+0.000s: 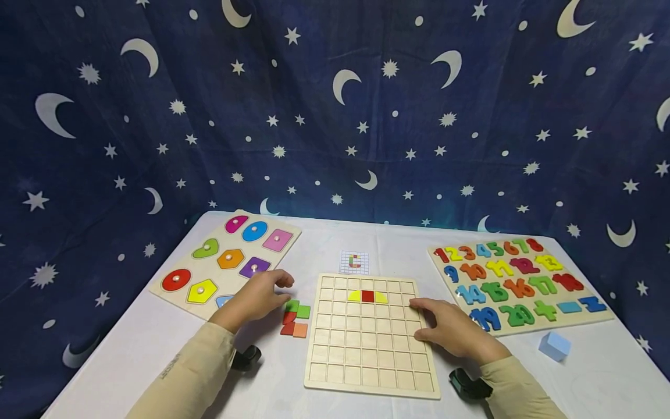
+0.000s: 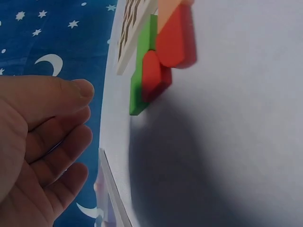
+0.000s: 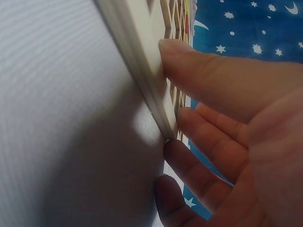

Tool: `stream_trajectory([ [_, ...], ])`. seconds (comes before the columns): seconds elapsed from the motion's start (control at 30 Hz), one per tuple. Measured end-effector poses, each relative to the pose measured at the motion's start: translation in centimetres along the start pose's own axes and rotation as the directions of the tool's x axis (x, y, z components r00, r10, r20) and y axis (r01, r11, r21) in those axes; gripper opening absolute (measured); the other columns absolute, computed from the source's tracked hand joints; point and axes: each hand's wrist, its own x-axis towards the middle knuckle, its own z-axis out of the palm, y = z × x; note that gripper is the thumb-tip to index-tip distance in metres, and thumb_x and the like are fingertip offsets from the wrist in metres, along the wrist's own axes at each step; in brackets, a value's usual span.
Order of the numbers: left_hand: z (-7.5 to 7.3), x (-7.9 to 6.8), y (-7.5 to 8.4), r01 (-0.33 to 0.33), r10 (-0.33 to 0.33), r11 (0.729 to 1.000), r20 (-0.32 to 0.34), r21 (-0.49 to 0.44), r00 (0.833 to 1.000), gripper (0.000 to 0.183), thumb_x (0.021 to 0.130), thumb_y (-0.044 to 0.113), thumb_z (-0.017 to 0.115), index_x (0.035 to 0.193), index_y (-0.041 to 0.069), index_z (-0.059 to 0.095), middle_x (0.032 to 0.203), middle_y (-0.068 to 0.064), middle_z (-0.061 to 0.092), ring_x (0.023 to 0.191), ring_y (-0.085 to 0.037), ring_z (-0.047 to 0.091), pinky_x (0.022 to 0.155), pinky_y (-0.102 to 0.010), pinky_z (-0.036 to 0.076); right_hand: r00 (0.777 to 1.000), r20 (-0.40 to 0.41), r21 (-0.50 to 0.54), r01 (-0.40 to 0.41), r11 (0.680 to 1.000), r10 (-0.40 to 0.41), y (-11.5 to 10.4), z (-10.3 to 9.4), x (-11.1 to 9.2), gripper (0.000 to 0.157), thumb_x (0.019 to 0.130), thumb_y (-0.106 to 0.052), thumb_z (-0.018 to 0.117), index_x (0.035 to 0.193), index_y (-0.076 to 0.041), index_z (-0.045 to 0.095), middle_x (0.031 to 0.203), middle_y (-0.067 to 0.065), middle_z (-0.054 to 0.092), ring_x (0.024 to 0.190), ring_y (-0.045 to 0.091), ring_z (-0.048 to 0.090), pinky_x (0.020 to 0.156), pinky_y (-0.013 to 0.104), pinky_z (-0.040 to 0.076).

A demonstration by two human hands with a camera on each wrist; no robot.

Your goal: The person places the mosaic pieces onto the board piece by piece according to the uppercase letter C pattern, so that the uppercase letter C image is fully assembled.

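My left hand [image 1: 256, 298] hovers beside a small group of coloured tiles, its fingers loosely bent around nothing. In that group lie a green square [image 1: 303, 312], another green tile [image 1: 292, 306], a red tile [image 1: 287, 329] and an orange square [image 1: 300, 330]; a second red tile [image 2: 154, 75] shows in the left wrist view. At the right edge of a wooden grid board [image 1: 361, 355] rests my right hand [image 1: 454, 327], thumb and fingertips touching its rim, fingers relaxed. Near the board's top, a red square [image 1: 368, 296] sits between two yellow rounded tiles [image 1: 355, 296].
A small pattern card [image 1: 354, 262] lies behind the board. On the left is a knobbed shape puzzle [image 1: 213, 273], partly under my left arm. A number puzzle [image 1: 502, 298] lies at the right, with a light blue block [image 1: 555, 345] in front of it.
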Motion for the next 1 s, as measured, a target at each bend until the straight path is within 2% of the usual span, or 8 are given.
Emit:
stream_trajectory([
  [0.27, 0.6, -0.8, -0.7, 0.006, -0.006, 1.000, 0.008, 0.000, 1.000, 0.023, 0.084, 0.005, 0.079, 0.105, 0.009, 0.070, 0.098, 0.001, 0.066, 0.095, -0.020, 0.060, 0.094, -0.042, 0.052, 1.000, -0.002, 0.002, 0.008, 1.000, -0.008, 0.1, 0.0, 0.0, 0.063, 0.082, -0.022, 0.083, 0.138, -0.008, 0.059, 0.141, 0.015, 0.055, 0.134, 0.042, 0.044, 0.108, 0.061, 0.033],
  [0.5, 0.8, -1.1, -0.7, -0.014, 0.014, 1.000, 0.011, -0.002, 1.000, 0.021, 0.084, 0.003, 0.078, 0.102, 0.010, 0.070, 0.094, 0.003, 0.066, 0.091, -0.018, 0.060, 0.091, -0.041, 0.052, 1.000, -0.003, 0.005, 0.003, 1.000, -0.003, 0.2, 0.1, 0.1, 0.062, 0.082, -0.022, 0.083, 0.138, -0.008, 0.059, 0.141, 0.014, 0.055, 0.134, 0.042, 0.044, 0.108, 0.061, 0.033],
  [0.7, 1.1, -1.1, -0.7, -0.026, 0.026, 0.999, 0.025, 0.030, 0.999, 0.019, 0.084, 0.002, 0.077, 0.101, 0.009, 0.070, 0.093, 0.003, 0.067, 0.091, -0.017, 0.061, 0.094, -0.041, 0.051, 1.000, -0.005, 0.010, 0.002, 1.000, -0.002, 0.1, 0.1, 0.1, 0.062, 0.082, -0.021, 0.083, 0.138, -0.008, 0.059, 0.141, 0.014, 0.055, 0.134, 0.042, 0.044, 0.108, 0.061, 0.032],
  [1.0, 1.4, -0.7, -0.8, -0.037, 0.036, 0.998, 0.022, 0.051, 0.999, 0.018, 0.084, -0.002, 0.075, 0.098, 0.009, 0.070, 0.089, 0.003, 0.065, 0.086, -0.016, 0.059, 0.090, -0.038, 0.053, 1.000, -0.011, 0.013, 0.001, 1.000, 0.000, 0.1, 0.1, 0.0, 0.063, 0.082, -0.021, 0.083, 0.138, -0.008, 0.058, 0.141, 0.014, 0.055, 0.134, 0.041, 0.044, 0.108, 0.061, 0.033],
])
